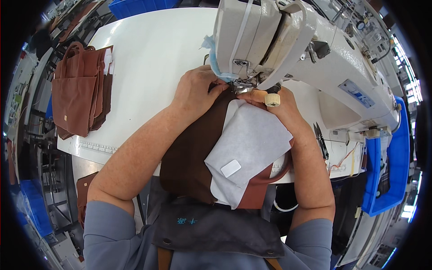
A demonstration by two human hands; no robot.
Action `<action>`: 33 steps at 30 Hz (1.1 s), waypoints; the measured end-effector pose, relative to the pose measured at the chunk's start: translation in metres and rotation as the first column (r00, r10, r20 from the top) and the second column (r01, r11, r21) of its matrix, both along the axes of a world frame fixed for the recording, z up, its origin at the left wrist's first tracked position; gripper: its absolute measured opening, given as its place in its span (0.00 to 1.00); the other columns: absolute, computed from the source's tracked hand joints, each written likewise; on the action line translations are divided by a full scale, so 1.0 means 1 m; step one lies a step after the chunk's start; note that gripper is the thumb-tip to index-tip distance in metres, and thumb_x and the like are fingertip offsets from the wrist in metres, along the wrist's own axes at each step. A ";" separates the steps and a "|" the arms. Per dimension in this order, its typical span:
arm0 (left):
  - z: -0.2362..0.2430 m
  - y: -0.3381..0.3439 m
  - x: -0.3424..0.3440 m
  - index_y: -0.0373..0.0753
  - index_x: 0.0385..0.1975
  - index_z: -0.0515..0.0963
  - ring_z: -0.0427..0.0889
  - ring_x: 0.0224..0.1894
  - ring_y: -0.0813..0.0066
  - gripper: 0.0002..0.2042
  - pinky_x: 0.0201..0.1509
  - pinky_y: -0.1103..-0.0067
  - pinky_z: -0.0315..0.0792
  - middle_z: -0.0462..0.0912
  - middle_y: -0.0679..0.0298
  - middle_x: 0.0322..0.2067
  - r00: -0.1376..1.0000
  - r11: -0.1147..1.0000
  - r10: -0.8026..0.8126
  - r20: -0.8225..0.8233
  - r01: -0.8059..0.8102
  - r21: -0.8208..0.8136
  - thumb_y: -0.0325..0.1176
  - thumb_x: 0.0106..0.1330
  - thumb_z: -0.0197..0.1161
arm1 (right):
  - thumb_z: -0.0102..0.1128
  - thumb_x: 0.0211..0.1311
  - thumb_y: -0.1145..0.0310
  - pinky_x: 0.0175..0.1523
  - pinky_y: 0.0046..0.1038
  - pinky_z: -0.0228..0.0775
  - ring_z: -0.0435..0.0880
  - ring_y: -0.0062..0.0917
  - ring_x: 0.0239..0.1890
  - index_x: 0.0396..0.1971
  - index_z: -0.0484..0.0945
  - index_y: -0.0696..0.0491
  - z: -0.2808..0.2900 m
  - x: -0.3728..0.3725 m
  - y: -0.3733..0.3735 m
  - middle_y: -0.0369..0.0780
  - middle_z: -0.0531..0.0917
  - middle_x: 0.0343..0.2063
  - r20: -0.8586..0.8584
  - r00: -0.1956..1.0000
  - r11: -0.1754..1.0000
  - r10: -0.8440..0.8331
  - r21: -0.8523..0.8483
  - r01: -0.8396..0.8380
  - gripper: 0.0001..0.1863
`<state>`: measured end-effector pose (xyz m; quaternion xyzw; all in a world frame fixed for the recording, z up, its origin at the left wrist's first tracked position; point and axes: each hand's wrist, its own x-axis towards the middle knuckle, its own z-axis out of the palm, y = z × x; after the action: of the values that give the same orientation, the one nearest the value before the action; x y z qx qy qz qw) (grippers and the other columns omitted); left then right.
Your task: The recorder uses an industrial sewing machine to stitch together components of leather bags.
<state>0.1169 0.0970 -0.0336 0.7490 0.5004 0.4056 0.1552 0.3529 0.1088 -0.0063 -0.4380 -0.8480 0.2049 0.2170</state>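
Observation:
Both my hands work close to the needle area of a white sewing machine (270,40). My left hand (196,87) pinches the top edge of a dark brown leather panel (189,153), just left of the presser foot. On the other side, my right hand (270,101) grips the upper edge of the same work, its fingers partly hidden behind a cream knob (272,100). A pale grey lining piece (252,135) bearing a small white rectangle (231,168) lies over the leather. Reddish-brown leather (254,193) with a curved handle shows beneath it, hanging over the table's near edge.
A stack of brown leather bag pieces (81,90) with handles lies at the left of the white table (144,45). Black thread snips (321,140) rest right of my forearm. Blue bins (389,180) stand at the right and far left. A ruler strip (96,147) runs along the front edge.

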 end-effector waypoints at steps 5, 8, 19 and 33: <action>0.002 0.002 0.002 0.35 0.34 0.86 0.86 0.38 0.56 0.05 0.44 0.66 0.79 0.86 0.57 0.35 1.000 1.000 0.008 -0.012 -0.008 0.030 0.27 0.60 0.70 | 0.74 0.58 0.62 0.40 0.22 0.74 0.83 0.17 0.33 0.38 0.89 0.56 -0.006 0.000 0.006 0.35 0.88 0.32 -0.093 0.972 0.939 -0.215 -0.292 0.180 0.14; 0.003 0.000 0.000 0.35 0.35 0.86 0.86 0.38 0.55 0.05 0.44 0.65 0.79 0.86 0.57 0.35 0.997 0.997 0.033 -0.064 -0.028 0.070 0.27 0.60 0.69 | 0.73 0.58 0.62 0.40 0.22 0.74 0.82 0.17 0.33 0.36 0.88 0.60 0.007 -0.008 0.000 0.35 0.87 0.31 -0.182 0.955 0.922 -0.232 -0.355 0.156 0.16; 0.031 -0.026 -0.005 0.37 0.36 0.87 0.85 0.45 0.52 0.09 0.49 0.63 0.77 0.87 0.54 0.38 0.984 0.985 -0.111 -0.137 0.091 -0.145 0.34 0.59 0.70 | 0.63 0.64 0.66 0.41 0.42 0.77 0.86 0.45 0.35 0.39 0.87 0.50 -0.003 -0.001 -0.002 0.48 0.86 0.32 -0.275 0.950 0.988 0.149 -0.006 -0.157 0.09; 0.021 -0.047 -0.002 0.37 0.58 0.76 0.73 0.62 0.56 0.31 0.68 0.63 0.60 0.78 0.54 0.53 0.889 0.986 -0.014 -0.458 0.088 0.142 0.35 0.48 0.66 | 0.69 0.58 0.62 0.43 0.40 0.77 0.86 0.40 0.36 0.50 0.83 0.57 0.009 -0.027 -0.049 0.45 0.84 0.32 0.075 0.997 1.000 0.027 -0.002 -0.027 0.22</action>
<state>0.1149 0.0503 -0.0124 0.8459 0.4690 0.2534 -0.0160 0.3264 0.0600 0.0028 -0.4338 -0.8614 0.1917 0.1819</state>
